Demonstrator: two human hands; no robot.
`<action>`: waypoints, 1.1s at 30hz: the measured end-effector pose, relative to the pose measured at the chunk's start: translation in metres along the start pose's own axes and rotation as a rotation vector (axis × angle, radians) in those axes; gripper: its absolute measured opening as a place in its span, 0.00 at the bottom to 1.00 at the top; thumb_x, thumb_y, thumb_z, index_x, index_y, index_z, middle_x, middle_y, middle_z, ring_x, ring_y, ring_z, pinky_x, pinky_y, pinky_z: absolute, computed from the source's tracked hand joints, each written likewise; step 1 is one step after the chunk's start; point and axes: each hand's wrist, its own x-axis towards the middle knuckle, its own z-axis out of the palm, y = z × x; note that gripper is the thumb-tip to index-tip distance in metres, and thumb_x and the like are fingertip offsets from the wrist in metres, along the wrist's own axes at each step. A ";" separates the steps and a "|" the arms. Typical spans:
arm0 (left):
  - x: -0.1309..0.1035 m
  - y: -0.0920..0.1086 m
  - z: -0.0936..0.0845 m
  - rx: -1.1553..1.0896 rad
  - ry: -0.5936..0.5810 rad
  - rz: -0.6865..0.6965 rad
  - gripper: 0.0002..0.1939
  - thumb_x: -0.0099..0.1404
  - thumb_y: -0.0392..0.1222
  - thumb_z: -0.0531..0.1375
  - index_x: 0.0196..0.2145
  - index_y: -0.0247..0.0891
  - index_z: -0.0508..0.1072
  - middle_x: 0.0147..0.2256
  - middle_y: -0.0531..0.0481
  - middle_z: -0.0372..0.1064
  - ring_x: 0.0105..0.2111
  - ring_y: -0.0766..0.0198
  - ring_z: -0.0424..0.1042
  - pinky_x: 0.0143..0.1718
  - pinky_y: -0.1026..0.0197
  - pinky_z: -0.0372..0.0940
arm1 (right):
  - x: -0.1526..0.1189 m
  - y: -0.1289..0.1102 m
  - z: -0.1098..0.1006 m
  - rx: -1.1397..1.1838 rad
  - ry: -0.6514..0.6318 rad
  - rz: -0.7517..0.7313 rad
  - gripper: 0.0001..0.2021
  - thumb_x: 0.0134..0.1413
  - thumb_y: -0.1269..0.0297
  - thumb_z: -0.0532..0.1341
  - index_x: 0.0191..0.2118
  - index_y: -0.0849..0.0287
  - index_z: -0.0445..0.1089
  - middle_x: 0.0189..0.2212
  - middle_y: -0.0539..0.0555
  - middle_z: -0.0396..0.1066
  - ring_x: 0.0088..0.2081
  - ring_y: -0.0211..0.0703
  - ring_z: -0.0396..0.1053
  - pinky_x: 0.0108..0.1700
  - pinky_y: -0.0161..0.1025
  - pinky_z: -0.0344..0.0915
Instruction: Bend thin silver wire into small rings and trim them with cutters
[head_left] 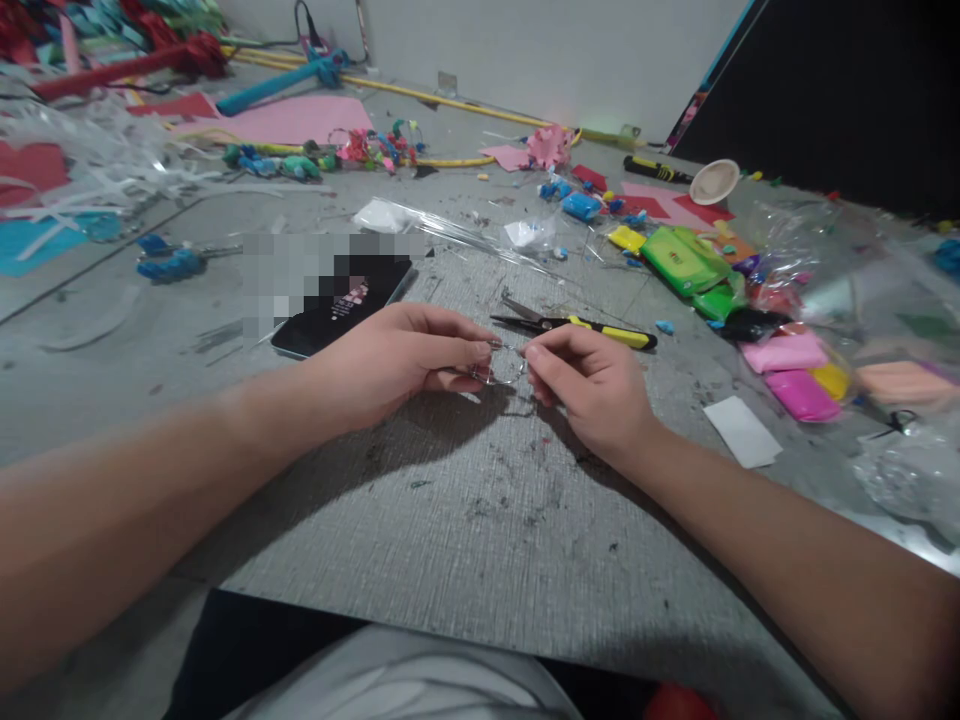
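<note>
Between my hands is a small bent loop of thin silvery wire (504,382), held just above the grey table. My left hand (412,350) pinches its left side between thumb and fingers. On the right side, my right hand (589,385) grips the wire with thumb and forefinger. Scissors (600,332) with black and yellow handles lie right behind my right hand, their blades partly spread and pointing left. A dark phone (345,300) rests behind my left hand, with part of that area blurred out by blocks.
Coloured clay packets (686,260) and clear wrappers are heaped at the right, near a white card (742,432). A bundle of straight wires (465,235) lies farther back. Plastic strips (112,170) and beaded pieces (375,148) spread across the left and back. A black panel (832,100) stands at the upper right.
</note>
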 end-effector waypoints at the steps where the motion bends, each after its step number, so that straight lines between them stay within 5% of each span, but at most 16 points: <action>1: 0.000 0.000 0.000 -0.004 -0.001 -0.001 0.04 0.57 0.37 0.71 0.33 0.36 0.84 0.31 0.45 0.78 0.32 0.61 0.78 0.42 0.59 0.74 | 0.001 -0.003 -0.001 -0.030 0.003 -0.021 0.08 0.63 0.59 0.63 0.35 0.57 0.73 0.24 0.47 0.70 0.24 0.36 0.66 0.28 0.37 0.63; 5: 0.000 0.002 -0.001 -0.034 0.025 -0.003 0.05 0.56 0.36 0.71 0.33 0.35 0.84 0.30 0.46 0.78 0.31 0.62 0.78 0.41 0.60 0.75 | 0.008 -0.031 -0.018 -0.355 0.052 -0.167 0.07 0.63 0.60 0.63 0.43 0.56 0.74 0.33 0.52 0.74 0.32 0.41 0.70 0.34 0.40 0.66; 8: -0.001 0.003 -0.002 -0.094 0.047 -0.006 0.05 0.55 0.35 0.71 0.32 0.35 0.83 0.30 0.47 0.77 0.31 0.65 0.77 0.39 0.63 0.75 | 0.015 -0.053 -0.049 -0.719 -0.074 -0.191 0.09 0.62 0.57 0.65 0.44 0.55 0.76 0.36 0.55 0.75 0.38 0.49 0.72 0.42 0.46 0.68; 13: -0.003 0.002 -0.001 -0.167 -0.003 -0.025 0.05 0.55 0.34 0.70 0.32 0.35 0.81 0.28 0.49 0.76 0.30 0.66 0.76 0.42 0.61 0.76 | 0.016 -0.042 -0.092 -1.157 -0.264 0.008 0.37 0.46 0.45 0.73 0.60 0.56 0.70 0.55 0.65 0.70 0.58 0.70 0.65 0.57 0.61 0.64; 16: -0.003 0.001 0.000 -0.181 -0.016 -0.019 0.04 0.56 0.34 0.69 0.31 0.35 0.80 0.29 0.48 0.76 0.29 0.65 0.77 0.44 0.58 0.76 | 0.017 -0.030 -0.094 -1.191 -0.409 0.088 0.43 0.44 0.45 0.74 0.65 0.56 0.64 0.57 0.65 0.69 0.58 0.68 0.66 0.56 0.58 0.66; 19: -0.002 0.002 0.001 -0.202 0.012 -0.007 0.02 0.57 0.33 0.68 0.29 0.34 0.77 0.30 0.46 0.77 0.31 0.63 0.78 0.42 0.58 0.76 | 0.018 -0.028 -0.084 -1.265 -0.437 0.109 0.32 0.46 0.55 0.72 0.57 0.58 0.69 0.49 0.64 0.72 0.49 0.64 0.71 0.49 0.53 0.69; 23: -0.001 0.005 0.002 -0.218 0.121 0.026 0.03 0.60 0.32 0.66 0.30 0.34 0.75 0.30 0.45 0.77 0.33 0.62 0.79 0.42 0.60 0.76 | 0.019 -0.022 -0.073 -1.369 -0.310 0.092 0.15 0.46 0.71 0.63 0.44 0.61 0.72 0.42 0.65 0.73 0.45 0.62 0.71 0.45 0.51 0.67; 28: 0.002 0.008 0.000 -0.223 0.261 0.156 0.02 0.64 0.34 0.66 0.34 0.35 0.76 0.33 0.47 0.77 0.34 0.66 0.78 0.44 0.63 0.75 | 0.024 -0.004 -0.074 -1.114 -0.102 0.025 0.21 0.47 0.70 0.61 0.50 0.59 0.67 0.47 0.65 0.74 0.47 0.60 0.72 0.48 0.52 0.68; 33: 0.006 0.006 -0.008 -0.297 0.264 0.256 0.07 0.64 0.37 0.68 0.39 0.35 0.78 0.36 0.48 0.77 0.37 0.67 0.78 0.47 0.63 0.75 | 0.021 -0.006 -0.065 -0.924 -0.147 -0.061 0.23 0.48 0.66 0.61 0.53 0.58 0.66 0.45 0.63 0.76 0.45 0.58 0.74 0.47 0.52 0.70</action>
